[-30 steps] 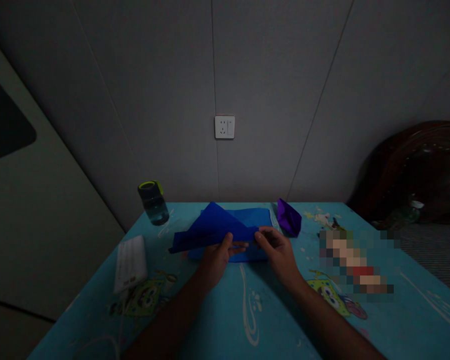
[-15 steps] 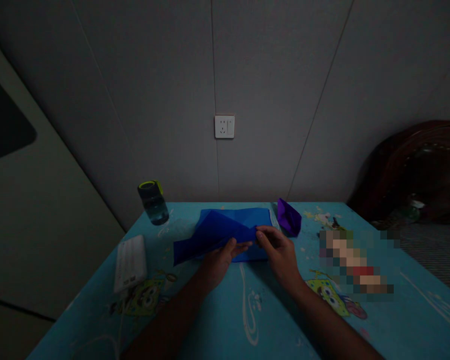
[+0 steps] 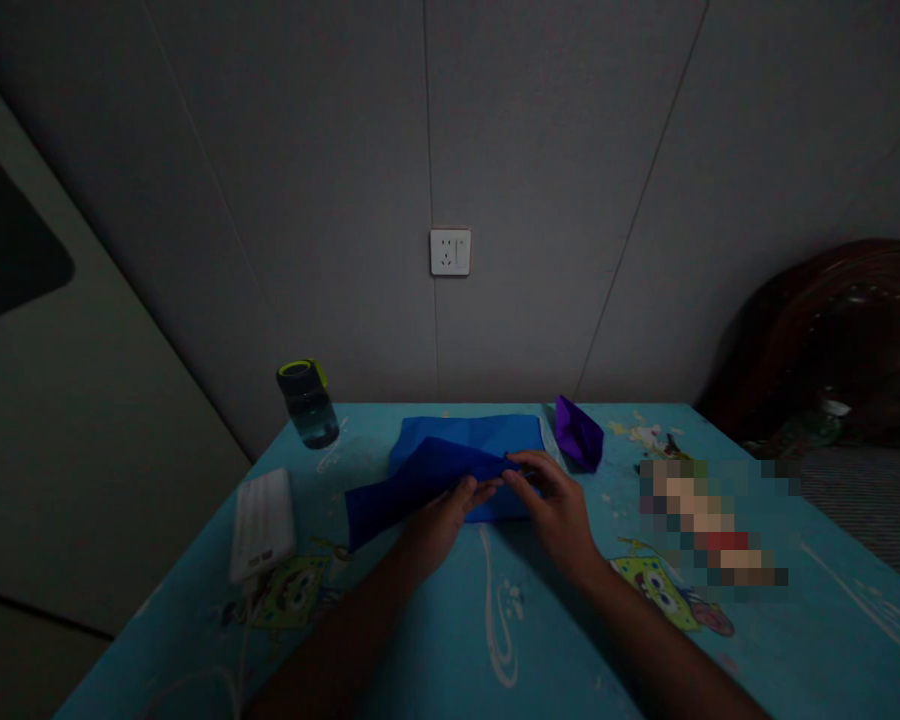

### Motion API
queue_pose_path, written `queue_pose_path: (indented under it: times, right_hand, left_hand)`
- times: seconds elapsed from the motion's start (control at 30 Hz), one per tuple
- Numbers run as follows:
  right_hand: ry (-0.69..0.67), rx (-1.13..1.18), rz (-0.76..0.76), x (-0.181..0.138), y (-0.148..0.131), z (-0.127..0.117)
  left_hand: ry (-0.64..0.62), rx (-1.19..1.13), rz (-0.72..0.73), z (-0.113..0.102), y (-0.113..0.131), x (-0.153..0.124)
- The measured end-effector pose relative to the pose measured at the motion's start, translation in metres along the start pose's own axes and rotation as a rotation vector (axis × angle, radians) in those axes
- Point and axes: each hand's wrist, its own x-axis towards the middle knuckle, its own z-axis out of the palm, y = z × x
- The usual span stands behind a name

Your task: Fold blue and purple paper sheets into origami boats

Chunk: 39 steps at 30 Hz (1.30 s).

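Observation:
A dark blue sheet of paper lies partly folded over a lighter blue sheet on the turquoise cartoon-print table. My left hand pinches the dark sheet's near edge with thumb and fingers. My right hand pinches the same sheet at its right corner, fingertips close to the left hand's. A purple folded paper shape stands just right of the sheets, apart from both hands.
A small bottle with a green lid stands at the table's back left. A white power bank lies near the left edge. A wall socket is behind. A dark chair back sits at right.
The raised dark blue sheet has come down lower and flatter onto the table. Both hands stayed pinched on it and shifted slightly.

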Motion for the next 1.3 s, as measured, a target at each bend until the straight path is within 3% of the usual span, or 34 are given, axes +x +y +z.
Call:
queue_pose_path:
  times: [0.37, 0.83, 1.03, 1.2, 1.3]
  right_hand:
    - [0.001, -0.002, -0.04, 0.0, 0.004, 0.0]
    - [-0.162, 0.021, 0.002, 0.006, 0.007, -0.006]
    - [-0.06, -0.036, 0.025, 0.015, 0.01, -0.013]
    - [0.085, -0.076, 0.1, 0.02, 0.027, -0.021]
    - [0.147, -0.161, 0.035, 0.021, 0.031, -0.024]
  left_hand:
    - [0.007, -0.107, 0.011, 0.002, 0.0, 0.001]
    - [0.064, -0.021, 0.032, 0.008, 0.008, -0.001]
    - [0.01, 0.038, 0.146, 0.008, 0.013, 0.001]
    - [0.263, 0.125, 0.42, 0.003, 0.028, 0.006]
    - [0.426, 0.262, 0.531, 0.001, 0.04, 0.004]
